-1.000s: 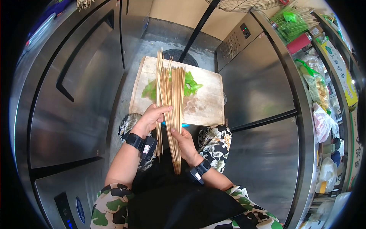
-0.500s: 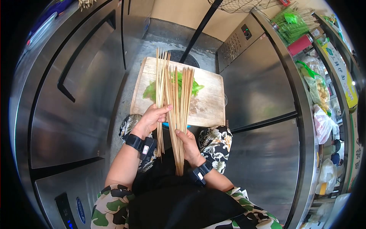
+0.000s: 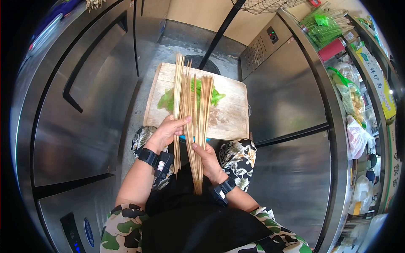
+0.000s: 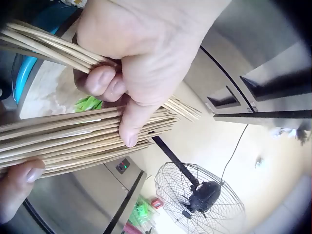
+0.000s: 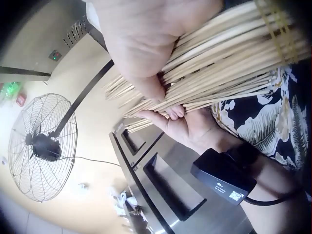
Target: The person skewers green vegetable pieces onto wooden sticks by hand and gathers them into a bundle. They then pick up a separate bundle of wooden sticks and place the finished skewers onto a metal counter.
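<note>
My right hand (image 3: pixel 207 160) grips a thick bundle of bamboo skewers (image 3: pixel 206 99) low down, its thumb laid along the front. Rubber bands (image 5: pixel 279 29) circle the bundle's lower end in the right wrist view. Its pointed tops fan apart, with a gap down the middle. Curled fingers of my left hand (image 3: pixel 168 130) hold a thinner bunch of skewers (image 3: pixel 177 88) to the left of the bundle. The left thumb (image 4: pixel 130 131) lies across the bundle's skewers. Behind the tips, green vegetable pieces (image 3: pixel 166 101) lie on a wooden cutting board (image 3: pixel 230 120).
Steel cabinets stand close by on the left (image 3: pixel 84 139) and right (image 3: pixel 291 84). A pole fan (image 4: pixel 202 195) rises beyond the board. Shelves at far right hold plastic bags (image 3: pixel 356 135), a red canister (image 3: pixel 332 49) and more skewers. Something blue (image 4: pixel 24 80) shows below the board.
The thick bundle's tops have spread, opening a gap between its left and right skewers. My right hand has shifted slightly right; the left hand keeps its hold on the thinner bunch.
</note>
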`<state>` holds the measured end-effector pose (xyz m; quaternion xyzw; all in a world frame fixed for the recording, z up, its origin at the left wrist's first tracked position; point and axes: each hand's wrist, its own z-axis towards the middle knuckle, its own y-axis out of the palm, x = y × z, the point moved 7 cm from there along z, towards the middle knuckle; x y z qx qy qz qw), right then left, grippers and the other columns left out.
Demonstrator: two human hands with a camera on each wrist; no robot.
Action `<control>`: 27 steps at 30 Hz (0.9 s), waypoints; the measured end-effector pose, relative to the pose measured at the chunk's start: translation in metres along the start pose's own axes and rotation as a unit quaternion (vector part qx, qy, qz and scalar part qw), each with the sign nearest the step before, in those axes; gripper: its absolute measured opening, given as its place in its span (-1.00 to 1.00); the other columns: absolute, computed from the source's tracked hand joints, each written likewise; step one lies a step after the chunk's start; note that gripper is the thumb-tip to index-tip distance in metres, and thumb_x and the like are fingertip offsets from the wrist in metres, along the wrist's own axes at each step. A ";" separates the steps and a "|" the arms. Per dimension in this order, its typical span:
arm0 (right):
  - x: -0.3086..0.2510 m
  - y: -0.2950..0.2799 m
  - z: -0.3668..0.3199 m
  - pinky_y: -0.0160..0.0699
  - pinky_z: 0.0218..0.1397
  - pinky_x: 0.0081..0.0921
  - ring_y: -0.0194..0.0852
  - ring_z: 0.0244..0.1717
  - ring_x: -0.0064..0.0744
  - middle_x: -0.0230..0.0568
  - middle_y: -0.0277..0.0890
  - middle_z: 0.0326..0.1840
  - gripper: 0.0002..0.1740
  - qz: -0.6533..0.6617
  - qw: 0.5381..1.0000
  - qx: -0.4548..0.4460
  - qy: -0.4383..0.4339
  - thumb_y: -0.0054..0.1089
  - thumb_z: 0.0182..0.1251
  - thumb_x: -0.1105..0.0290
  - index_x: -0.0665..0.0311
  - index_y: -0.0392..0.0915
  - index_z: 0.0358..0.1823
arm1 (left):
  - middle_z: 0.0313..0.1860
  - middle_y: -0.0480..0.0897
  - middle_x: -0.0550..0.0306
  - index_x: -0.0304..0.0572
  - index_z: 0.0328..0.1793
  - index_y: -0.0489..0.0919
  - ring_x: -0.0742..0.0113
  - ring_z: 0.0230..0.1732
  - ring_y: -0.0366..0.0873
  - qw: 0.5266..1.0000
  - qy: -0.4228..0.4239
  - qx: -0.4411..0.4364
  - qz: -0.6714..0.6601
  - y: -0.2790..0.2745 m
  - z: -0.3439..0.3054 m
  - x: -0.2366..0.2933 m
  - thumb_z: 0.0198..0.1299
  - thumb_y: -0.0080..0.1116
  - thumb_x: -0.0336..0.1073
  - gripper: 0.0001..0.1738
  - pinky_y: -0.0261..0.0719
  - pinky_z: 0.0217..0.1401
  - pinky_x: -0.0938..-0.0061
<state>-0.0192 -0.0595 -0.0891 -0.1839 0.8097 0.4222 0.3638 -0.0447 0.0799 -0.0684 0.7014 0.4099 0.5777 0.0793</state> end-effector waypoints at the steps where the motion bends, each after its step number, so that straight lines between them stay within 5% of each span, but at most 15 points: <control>1: 0.001 0.000 0.001 0.46 -0.36 -0.72 0.45 -0.41 -0.71 -0.45 0.53 -0.32 -0.83 -0.009 1.000 -0.004 -0.002 0.08 0.29 0.38 0.22 0.47 -0.12 | -0.60 0.43 0.40 -0.23 -0.22 0.49 0.72 -0.71 0.16 1.000 -0.005 0.000 0.010 0.003 -0.001 0.000 0.10 0.23 -0.27 -0.77 0.05 -0.71 0.80; 14: -0.003 0.003 0.000 0.40 -0.32 -0.76 0.40 -0.37 -0.76 -0.48 0.49 -0.30 -0.76 -0.010 0.999 0.019 -0.025 -0.07 0.38 0.25 0.24 0.44 -0.10 | -0.60 0.44 0.41 -0.16 -0.25 0.52 0.72 -0.70 0.17 0.999 -0.027 0.003 0.038 -0.002 0.001 -0.006 0.05 0.23 -0.29 -0.81 0.04 -0.68 0.78; 27: -0.006 0.005 0.003 0.40 -0.34 -0.77 0.39 -0.41 -0.78 -0.49 0.52 -0.33 -0.82 -0.081 0.995 0.019 -0.060 0.09 0.29 0.41 0.25 0.48 -0.11 | -0.53 0.50 0.41 -0.15 -0.19 0.53 0.73 -0.65 0.23 0.999 -0.014 -0.015 0.044 0.000 0.002 -0.007 0.04 0.28 -0.23 -0.74 0.06 -0.66 0.79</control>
